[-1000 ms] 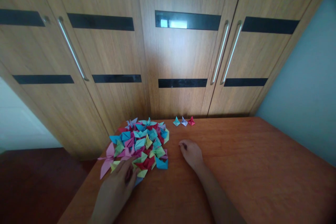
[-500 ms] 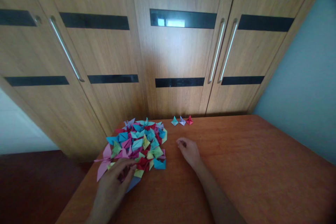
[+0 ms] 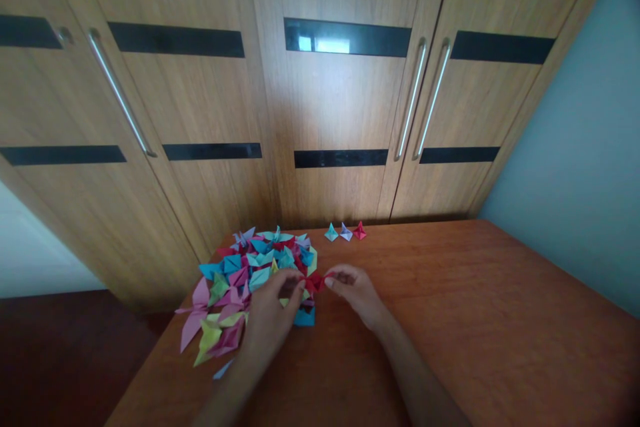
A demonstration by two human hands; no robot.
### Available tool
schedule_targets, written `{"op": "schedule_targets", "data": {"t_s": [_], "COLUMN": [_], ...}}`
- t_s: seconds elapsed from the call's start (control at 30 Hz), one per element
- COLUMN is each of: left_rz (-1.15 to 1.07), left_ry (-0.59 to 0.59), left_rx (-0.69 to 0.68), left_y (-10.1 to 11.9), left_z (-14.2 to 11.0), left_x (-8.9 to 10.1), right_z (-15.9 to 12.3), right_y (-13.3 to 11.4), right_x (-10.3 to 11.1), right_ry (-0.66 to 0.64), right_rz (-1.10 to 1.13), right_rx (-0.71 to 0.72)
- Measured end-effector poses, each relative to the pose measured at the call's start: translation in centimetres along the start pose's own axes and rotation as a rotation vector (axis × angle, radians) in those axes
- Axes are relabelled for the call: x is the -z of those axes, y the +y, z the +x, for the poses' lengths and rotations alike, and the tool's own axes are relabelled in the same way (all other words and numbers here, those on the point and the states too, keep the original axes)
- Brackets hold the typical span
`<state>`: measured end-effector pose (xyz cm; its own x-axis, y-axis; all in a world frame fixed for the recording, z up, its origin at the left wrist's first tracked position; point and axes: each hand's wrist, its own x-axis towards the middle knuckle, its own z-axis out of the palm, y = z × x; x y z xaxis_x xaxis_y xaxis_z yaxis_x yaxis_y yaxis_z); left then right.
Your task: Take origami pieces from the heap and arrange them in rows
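A small red folded-paper origami piece [image 3: 315,282] is held up between my two hands, just at the right side of the pile. My left hand [image 3: 275,303] pinches its left end with thumb and fingertips. Its right end is gripped between the thumb and fingers of my right hand [image 3: 354,292]. Under and behind my left hand spreads a heap of origami pieces [image 3: 239,277] in pink, blue, green, yellow, purple and red; my hand and wrist hide part of it.
Three small origami pieces stand in a row at the table's back edge: teal [image 3: 331,233], lilac [image 3: 345,232] and red [image 3: 360,231]. The brown wooden table [image 3: 450,307] backs onto a wooden wardrobe [image 3: 340,107] with metal handles. A pale wall [image 3: 560,187] rises at right.
My left hand has moved right and up from the heap, carrying the red origami piece to my right hand. My right hand has closed on its other end.
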<state>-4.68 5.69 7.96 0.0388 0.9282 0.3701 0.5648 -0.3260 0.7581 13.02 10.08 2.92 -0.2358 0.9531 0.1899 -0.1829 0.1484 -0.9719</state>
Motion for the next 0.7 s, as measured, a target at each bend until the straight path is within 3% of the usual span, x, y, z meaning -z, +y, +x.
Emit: {"op": "schedule_targets", "data": {"t_s": [0.37,0.7], "left_rz": [0.038,-0.261], "left_ry": [0.018,-0.139], "left_rx": [0.017,0.206], "left_y": [-0.9,-0.5], "left_z": [-1.4,-1.6], "left_x": [-0.2,0.0], "right_z": [-0.1,0.2], "right_y": [-0.1,0.3], "right_x": [0.2,0.5], "right_ry": [-0.102,-0.036], "right_rz": [0.012,0.114], "right_rx": [-0.054,-0.078]}}
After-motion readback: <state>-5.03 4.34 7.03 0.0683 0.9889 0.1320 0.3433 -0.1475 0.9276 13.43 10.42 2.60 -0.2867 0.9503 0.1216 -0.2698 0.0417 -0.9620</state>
